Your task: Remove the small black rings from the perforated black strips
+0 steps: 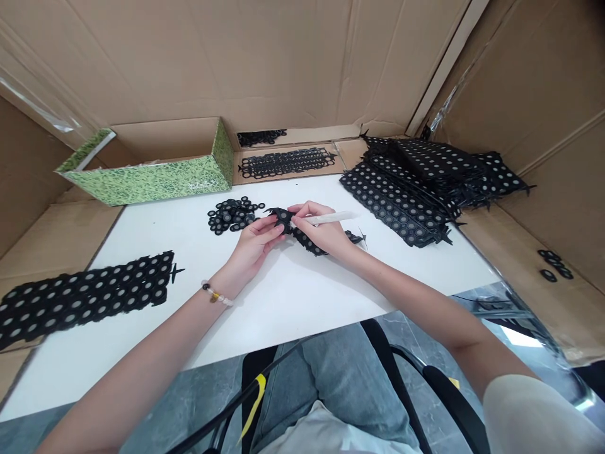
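Note:
My left hand pinches the left end of a black perforated strip over the white table. Held in my right hand is a white pen-like tool, its tip end against the strip beside my left fingertips. The strip's right part passes beneath my right hand and comes out beyond it, with thin spiky ends. Just left of the strip lies a pile of small black rings. What the tool's tip touches is too small to make out.
A green patterned box stands at the back left. Black dotted sheets lie stacked at the right; another sheet is at the left. A black ring lattice lies behind. Loose rings sit far right. Cardboard walls enclose the table.

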A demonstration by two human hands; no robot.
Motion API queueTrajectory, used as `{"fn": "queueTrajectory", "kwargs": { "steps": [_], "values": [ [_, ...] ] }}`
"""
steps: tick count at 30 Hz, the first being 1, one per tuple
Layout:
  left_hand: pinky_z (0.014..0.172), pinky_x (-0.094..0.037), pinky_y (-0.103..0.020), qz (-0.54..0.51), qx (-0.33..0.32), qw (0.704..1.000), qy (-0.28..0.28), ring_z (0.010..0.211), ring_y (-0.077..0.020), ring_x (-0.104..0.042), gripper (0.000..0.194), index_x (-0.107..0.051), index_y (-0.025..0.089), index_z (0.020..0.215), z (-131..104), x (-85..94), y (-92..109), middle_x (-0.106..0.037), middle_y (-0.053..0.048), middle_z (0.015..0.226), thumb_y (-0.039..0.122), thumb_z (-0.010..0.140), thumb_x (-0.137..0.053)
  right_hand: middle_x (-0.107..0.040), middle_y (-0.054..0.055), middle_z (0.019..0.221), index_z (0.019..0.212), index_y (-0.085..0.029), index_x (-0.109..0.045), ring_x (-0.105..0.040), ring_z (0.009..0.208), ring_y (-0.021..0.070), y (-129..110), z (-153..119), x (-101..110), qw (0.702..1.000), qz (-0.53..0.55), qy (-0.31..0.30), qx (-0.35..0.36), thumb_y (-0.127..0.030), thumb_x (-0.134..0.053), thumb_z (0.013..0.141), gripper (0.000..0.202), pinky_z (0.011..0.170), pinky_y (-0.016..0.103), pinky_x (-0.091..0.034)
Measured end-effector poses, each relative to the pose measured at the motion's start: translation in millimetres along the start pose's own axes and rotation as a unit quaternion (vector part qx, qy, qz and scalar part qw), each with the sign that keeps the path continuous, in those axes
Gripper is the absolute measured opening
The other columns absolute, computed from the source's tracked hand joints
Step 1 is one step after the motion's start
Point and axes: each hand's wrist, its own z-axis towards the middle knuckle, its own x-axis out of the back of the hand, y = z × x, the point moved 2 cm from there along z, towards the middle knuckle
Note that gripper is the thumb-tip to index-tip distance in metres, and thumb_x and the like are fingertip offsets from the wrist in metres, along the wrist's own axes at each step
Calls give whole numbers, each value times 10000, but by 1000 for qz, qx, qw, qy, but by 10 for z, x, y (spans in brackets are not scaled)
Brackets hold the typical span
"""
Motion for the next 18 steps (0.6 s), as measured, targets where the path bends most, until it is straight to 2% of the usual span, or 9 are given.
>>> {"fn": "queueTrajectory", "kwargs": {
  "steps": [7, 11, 15, 18],
  "values": [
    [723, -586, -236, 1, -19, 1000, -7, 740, -126, -698, 276, -752, 138, 806, 7, 10, -15, -765, -35, 823, 29, 575, -857, -732, 84, 1098, 730, -205, -591, -693, 1020, 225, 17, -7, -10, 1000, -23, -7, 3, -300, -631, 809, 130, 901, 371, -516],
    [734, -574, -227, 15, -33, 999, 2, 725, -116, -689, 305, -755, 138, 808, 3, 14, -18, -759, -27, 785, 71, 543, -888, -730, 74, 1099, 761, -214, -599, -689, 1019, 219, 74, -18, -43, 996, -71, 9, 44, -288, -624, 828, 103, 905, 369, -514],
    [757, -570, -255, 37, -31, 999, -19, 751, -131, -686, 328, -750, 140, 829, -4, -5, -17, -763, -42, 830, 135, 540, -904, -731, 58, 1060, 771, -224, -604, -682, 1015, 213, 118, -10, -69, 989, -116, 21, 85, -270, -600, 854, 95, 920, 367, -502],
    [757, -565, -274, 66, -28, 997, -33, 788, -146, -680, 347, -736, 149, 856, -9, -14, 6, -754, -48, 881, 184, 552, -900, -734, 49, 1039, 759, -224, -604, -683, 1002, 210, 115, 0, -57, 991, -112, 18, 75, -269, -598, 854, 105, 893, 354, -510]
  ]
}}
